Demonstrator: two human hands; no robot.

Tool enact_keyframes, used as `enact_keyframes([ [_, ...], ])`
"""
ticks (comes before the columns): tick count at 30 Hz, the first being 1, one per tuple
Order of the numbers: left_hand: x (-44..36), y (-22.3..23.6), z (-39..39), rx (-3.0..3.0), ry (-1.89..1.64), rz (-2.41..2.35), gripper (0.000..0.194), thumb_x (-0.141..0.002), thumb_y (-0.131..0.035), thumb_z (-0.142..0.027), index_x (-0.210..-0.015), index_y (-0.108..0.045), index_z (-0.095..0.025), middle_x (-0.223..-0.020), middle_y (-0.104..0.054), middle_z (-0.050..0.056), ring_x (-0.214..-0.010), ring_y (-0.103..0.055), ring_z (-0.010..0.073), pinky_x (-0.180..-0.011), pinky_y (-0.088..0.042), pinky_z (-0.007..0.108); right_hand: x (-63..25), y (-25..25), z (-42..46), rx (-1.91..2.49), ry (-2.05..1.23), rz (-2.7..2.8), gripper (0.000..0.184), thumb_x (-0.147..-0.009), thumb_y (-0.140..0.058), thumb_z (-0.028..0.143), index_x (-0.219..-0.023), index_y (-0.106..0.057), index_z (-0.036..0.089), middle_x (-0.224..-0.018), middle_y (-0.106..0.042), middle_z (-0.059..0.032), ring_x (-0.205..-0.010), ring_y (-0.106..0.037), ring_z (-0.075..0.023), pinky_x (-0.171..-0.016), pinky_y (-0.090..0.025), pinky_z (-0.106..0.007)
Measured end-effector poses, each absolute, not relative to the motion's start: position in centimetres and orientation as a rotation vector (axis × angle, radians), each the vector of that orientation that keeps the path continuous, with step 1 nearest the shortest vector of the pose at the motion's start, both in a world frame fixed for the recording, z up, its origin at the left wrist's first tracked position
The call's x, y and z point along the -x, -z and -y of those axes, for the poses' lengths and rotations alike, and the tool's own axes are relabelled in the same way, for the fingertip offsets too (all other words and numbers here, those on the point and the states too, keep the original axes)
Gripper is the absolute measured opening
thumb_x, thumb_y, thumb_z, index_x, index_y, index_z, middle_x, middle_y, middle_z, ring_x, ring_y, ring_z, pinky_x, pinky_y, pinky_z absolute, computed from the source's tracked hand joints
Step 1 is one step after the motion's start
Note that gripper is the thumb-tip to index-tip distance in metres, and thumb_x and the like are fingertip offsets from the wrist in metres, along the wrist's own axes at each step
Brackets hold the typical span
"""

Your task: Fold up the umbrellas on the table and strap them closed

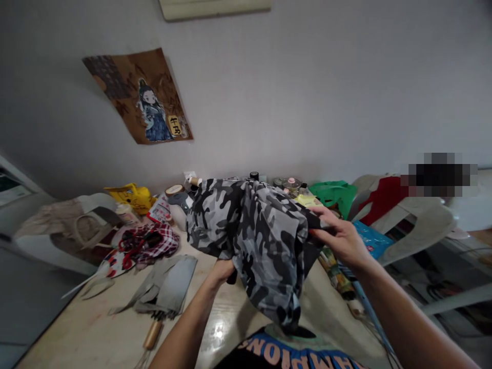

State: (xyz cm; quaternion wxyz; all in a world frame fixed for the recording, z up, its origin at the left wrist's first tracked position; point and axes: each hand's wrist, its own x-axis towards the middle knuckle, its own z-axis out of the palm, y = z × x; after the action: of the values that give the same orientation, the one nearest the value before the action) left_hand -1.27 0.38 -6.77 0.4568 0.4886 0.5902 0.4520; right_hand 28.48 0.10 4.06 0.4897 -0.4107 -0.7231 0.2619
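A grey, black and white camouflage umbrella (269, 236) is held up over the table, its loose canopy hanging in folds. My left hand (225, 269) is closed underneath it, around what looks like the black handle; the canopy hides most of the fingers. At the canopy's right side, my right hand (332, 230) pinches the fabric edge between thumb and fingers. One pointed fold of cloth droops toward my shirt. To the left on the table lies a grey folded umbrella (172, 282) with a wooden handle (152, 334).
A red and white plaid cloth item (163, 240) and a yellow bag (132, 199) sit at left. Toward the right are a green bag (334, 193), a blue packet (371, 238) and a patterned long item (336, 274). White plastic chairs (423, 230) flank the table (88, 328); a person in red is at right.
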Motion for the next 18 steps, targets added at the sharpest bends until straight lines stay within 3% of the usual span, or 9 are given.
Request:
enact_keyframes([
  [6,0.3,6.6,-0.3,-1.231,-1.229,-1.331,0.043,-0.06,-0.072,-0.036,-0.1,-0.07,-0.018,-0.095,-0.074,0.01,-0.112,-0.058,0.0299,-0.102,-0.04,0.043,-30.7,-3.8,-1.1,1.085,-0.727,1.508,0.031,-0.075,-0.069,0.039,-0.057,-0.056,0.018,-0.112,-0.065,-0.0085,-0.108,-0.058,-0.0266,-0.094,-0.044,-0.04],
  [10,0.0,6.9,-1.1,-1.263,-1.306,-1.429,0.043,-0.059,-0.073,-0.027,-0.102,-0.069,-0.022,-0.103,-0.073,0.007,-0.121,-0.053,0.0284,-0.107,-0.036,0.04,-29.9,-4.3,0.4,1.174,-0.317,1.255,0.025,-0.079,-0.066,0.033,-0.06,-0.056,0.02,-0.094,-0.067,-0.0073,-0.092,-0.063,-0.0239,-0.085,-0.048,-0.04],
  [13,-0.4,6.8,-1.9,-1.257,-1.342,-1.523,0.044,-0.058,-0.073,-0.017,-0.101,-0.069,-0.026,-0.108,-0.072,0.004,-0.125,-0.05,0.0273,-0.109,-0.034,0.037,-27.4,-4.7,2.8,1.015,0.033,1.437,0.008,-0.079,-0.066,0.024,-0.076,-0.059,0.022,-0.099,-0.063,-0.0068,-0.094,-0.061,-0.0241,-0.085,-0.048,-0.042],
  [18,-1.5,6.4,-2.4,-1.218,-1.299,-1.612,0.044,-0.059,-0.072,-0.012,-0.1,-0.069,-0.026,-0.111,-0.071,0.002,-0.128,-0.047,0.027,-0.114,-0.027,0.037,-22.5,-2.2,4.1,0.938,0.429,2.07,0.043,-0.079,-0.066,0.015,-0.118,-0.056,0.028,-0.128,-0.051,-0.0124,-0.117,-0.048,-0.0329,-0.092,-0.042,-0.051],
])
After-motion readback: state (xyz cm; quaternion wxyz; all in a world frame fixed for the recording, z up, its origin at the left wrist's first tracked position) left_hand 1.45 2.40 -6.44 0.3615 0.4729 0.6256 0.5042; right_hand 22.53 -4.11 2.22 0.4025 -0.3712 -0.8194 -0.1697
